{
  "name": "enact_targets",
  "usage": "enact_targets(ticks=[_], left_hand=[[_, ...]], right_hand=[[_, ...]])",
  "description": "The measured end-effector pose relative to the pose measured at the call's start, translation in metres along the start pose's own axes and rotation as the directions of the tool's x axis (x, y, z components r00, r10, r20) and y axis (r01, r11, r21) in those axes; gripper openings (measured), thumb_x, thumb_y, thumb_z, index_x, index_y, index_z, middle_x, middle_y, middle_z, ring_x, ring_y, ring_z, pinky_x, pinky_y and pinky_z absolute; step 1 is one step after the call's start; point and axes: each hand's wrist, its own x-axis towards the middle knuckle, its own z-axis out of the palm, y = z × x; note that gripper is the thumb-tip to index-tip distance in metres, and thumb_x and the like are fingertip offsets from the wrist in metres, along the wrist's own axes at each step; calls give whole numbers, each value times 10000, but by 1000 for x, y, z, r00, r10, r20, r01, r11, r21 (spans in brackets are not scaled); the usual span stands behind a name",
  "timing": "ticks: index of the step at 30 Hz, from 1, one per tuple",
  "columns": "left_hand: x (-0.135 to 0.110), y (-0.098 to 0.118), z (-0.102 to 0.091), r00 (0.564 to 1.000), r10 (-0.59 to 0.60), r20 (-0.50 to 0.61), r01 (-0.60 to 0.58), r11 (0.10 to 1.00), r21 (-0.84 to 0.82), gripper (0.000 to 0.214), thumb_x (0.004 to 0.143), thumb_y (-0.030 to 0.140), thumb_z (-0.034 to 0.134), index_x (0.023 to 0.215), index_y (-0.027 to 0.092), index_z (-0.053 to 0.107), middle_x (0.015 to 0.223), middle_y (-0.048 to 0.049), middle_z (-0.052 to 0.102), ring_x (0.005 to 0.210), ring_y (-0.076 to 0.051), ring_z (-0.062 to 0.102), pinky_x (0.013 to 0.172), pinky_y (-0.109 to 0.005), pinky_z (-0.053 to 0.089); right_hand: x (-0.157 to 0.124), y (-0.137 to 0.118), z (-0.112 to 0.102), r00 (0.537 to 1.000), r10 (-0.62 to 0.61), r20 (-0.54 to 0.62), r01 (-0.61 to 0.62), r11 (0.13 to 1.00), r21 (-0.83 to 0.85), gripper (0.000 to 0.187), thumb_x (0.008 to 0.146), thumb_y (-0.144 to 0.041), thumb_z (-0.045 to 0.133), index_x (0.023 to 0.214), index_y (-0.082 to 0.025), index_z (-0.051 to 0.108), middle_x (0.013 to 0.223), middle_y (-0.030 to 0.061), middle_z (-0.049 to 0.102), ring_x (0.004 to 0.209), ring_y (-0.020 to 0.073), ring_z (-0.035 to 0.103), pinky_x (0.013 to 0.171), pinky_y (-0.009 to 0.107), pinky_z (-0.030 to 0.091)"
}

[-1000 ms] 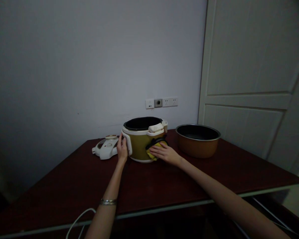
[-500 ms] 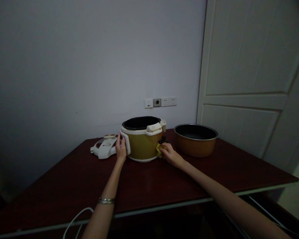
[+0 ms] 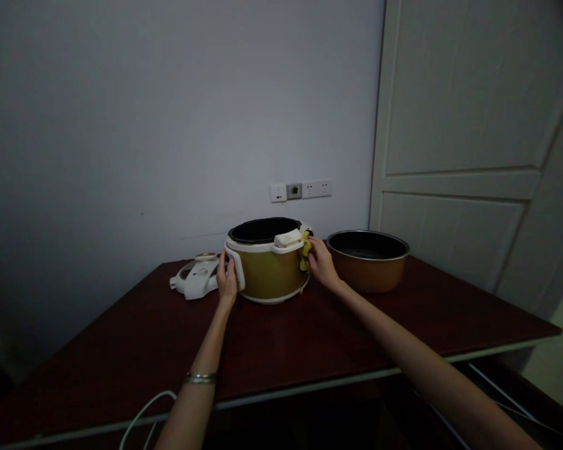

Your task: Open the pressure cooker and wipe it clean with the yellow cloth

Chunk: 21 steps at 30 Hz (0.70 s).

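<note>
A multicooker body (image 3: 272,272), gold-green with white trim and a dark open top, stands upright on the table. My left hand (image 3: 227,279) grips the white panel on its left side, fingers wrapped round the panel's edge. On the other side, my right hand (image 3: 321,261) holds a crumpled yellow cloth (image 3: 304,252) against the cooker's right wall, just under the white handle (image 3: 288,238). Part of the cloth is hidden behind my fingers.
The white lid (image 3: 199,278) lies left of the cooker. To the right stands a round orange-brown pot (image 3: 370,273) with a dark inside. A white cable (image 3: 143,409) hangs at the front edge of the dark red table (image 3: 272,356). Wall sockets (image 3: 316,189) are behind.
My right hand has moved up the cooker's right side with the cloth, from near the base to just below the handle. My left hand keeps its hold on the panel.
</note>
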Motion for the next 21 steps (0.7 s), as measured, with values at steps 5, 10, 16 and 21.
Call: enact_targets(ticks=[5, 10, 16, 21], left_hand=[[0, -1, 0, 1000, 12, -2, -12, 1000, 3, 498, 886, 354, 441, 1347, 167, 460, 1416, -102, 449, 1316, -218, 381, 1098, -345, 265], [0, -1, 0, 1000, 21, -12, -21, 1000, 8, 509, 884, 360, 445, 1355, 166, 451, 1414, -104, 450, 1313, -218, 385, 1096, -336, 268], [-1, 0, -1, 1000, 14, -3, -14, 1000, 11, 514, 882, 378, 448, 1357, 181, 450, 1423, -88, 442, 1329, -212, 365, 1106, -322, 246], [-1, 2, -1, 1000, 4, 3, -4, 1000, 20, 515, 877, 359, 450, 1356, 169, 449, 1427, -100, 435, 1331, -216, 363, 1107, -332, 248]], right_hand=[[-26, 3, 3, 997, 36, 62, -38, 999, 24, 328, 791, -103, 402, 1098, -187, 478, 1146, 122, 520, 1114, 222, 499, 963, 412, 422], [-66, 11, 10, 982, 92, 164, -91, 996, -17, 324, 737, -75, 387, 1035, -181, 460, 1029, 88, 481, 982, 201, 526, 901, 388, 456], [-79, 10, 12, 972, 132, 196, -125, 991, -52, 325, 720, -64, 385, 1005, -198, 467, 979, 62, 475, 899, 182, 530, 853, 365, 478], [-76, 5, 7, 957, 180, 229, -157, 981, -115, 274, 731, -78, 423, 974, -186, 490, 953, 62, 509, 871, 184, 539, 828, 338, 475]])
